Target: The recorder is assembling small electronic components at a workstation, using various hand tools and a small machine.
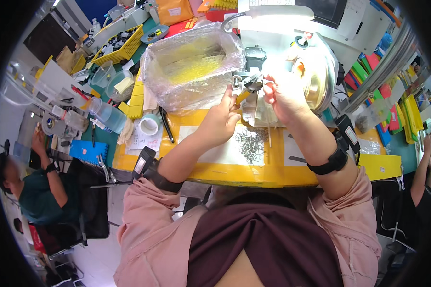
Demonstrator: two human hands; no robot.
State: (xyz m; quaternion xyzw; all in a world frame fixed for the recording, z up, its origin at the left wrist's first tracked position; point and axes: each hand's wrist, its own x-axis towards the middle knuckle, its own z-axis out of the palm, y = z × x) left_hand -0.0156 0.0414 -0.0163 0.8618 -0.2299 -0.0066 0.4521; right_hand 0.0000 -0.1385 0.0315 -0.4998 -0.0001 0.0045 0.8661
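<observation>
In the middle of the bench a small metal fixture [251, 82] with a yellow handle [243, 97] stands under bright light. My left hand [220, 122] is at its left side, index finger stretched up toward the metal and thumb apart, the other fingers close to the yellow handle. On the other side my right hand [287, 100] has its fingers curled into a pinch beside the fixture; what they hold is too small to make out. Many thin dark metal pieces [251, 146] lie scattered on white paper [215, 157] below my hands.
A plastic-wrapped box [153, 69] with a yellow inside stands left of the fixture, a lit lamp [280, 13] above it. A large round reel [316, 79] is at the right. A tape roll [149, 125] and black pen [166, 124] lie left. Other people sit at both sides.
</observation>
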